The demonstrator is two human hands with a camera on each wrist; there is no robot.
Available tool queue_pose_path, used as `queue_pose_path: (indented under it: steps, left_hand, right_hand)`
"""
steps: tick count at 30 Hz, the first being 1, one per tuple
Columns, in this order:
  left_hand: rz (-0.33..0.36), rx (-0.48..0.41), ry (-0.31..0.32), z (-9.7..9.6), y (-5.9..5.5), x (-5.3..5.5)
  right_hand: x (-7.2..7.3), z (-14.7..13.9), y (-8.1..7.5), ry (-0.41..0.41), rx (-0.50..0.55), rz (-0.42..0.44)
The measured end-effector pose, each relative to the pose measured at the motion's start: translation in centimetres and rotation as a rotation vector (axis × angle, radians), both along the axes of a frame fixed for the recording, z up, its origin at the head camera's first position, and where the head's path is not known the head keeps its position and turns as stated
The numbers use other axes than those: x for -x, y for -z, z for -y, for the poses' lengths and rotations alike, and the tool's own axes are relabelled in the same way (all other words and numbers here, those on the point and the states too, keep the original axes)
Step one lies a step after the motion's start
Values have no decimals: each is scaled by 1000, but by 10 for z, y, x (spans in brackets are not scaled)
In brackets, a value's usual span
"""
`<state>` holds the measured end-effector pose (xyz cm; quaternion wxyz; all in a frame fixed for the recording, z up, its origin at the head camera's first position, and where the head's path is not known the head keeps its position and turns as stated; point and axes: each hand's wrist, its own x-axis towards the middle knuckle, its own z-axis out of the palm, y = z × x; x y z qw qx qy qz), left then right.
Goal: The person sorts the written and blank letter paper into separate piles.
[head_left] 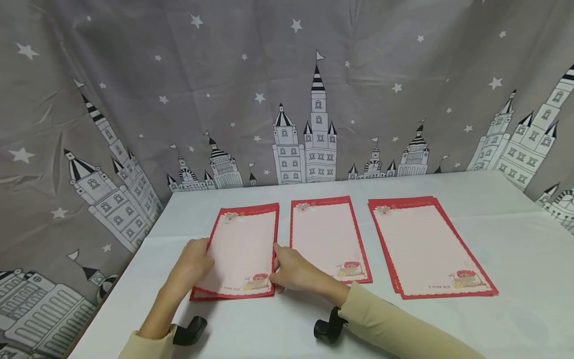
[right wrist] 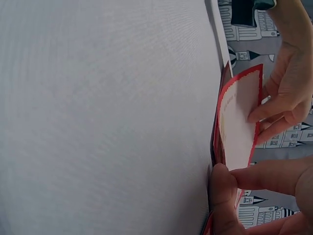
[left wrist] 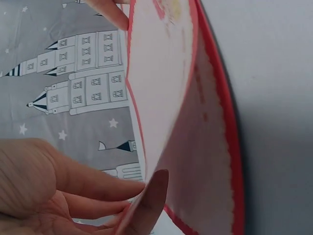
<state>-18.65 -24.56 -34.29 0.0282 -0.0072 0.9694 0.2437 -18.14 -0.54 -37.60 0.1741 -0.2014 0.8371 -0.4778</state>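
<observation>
A pink sheet of letter paper (head_left: pixel 242 249) with a red border and corner drawings is held at the left of the table. My left hand (head_left: pixel 192 260) pinches its left edge; in the left wrist view the thumb (left wrist: pixel 152 203) lies over the paper. My right hand (head_left: pixel 291 267) grips the right edge near the lower corner, thumb and finger meeting there in the right wrist view. The sheet bows upward along the left side. Beneath it lies another red-bordered sheet (left wrist: pixel 215 147), its lower edge showing.
A matching sheet (head_left: pixel 325 239) lies in the middle, close to my right hand. Farther right is a slightly offset pile of the same sheets (head_left: pixel 428 249). All rest on a white-covered table (head_left: pixel 506 224), before a grey castle-print curtain (head_left: pixel 381 50).
</observation>
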Motion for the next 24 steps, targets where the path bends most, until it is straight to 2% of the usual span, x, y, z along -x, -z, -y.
queue_pose_path:
  steps: [7,12,20,24]
  left_hand:
    - [51,-11,-46,3,7,-1]
    - [76,28,-97,2,11,-4]
    - [80,95,-121,2,10,-8]
    - [73,116,-134,1,10,-9]
  right_hand:
    - [2,1,2,-2,-45,-42]
    - [2,1,2,-2,-64,-54]
    - [0,0,1,-10,-43,-46]
    - [-5,-11,1,-60,30,-5]
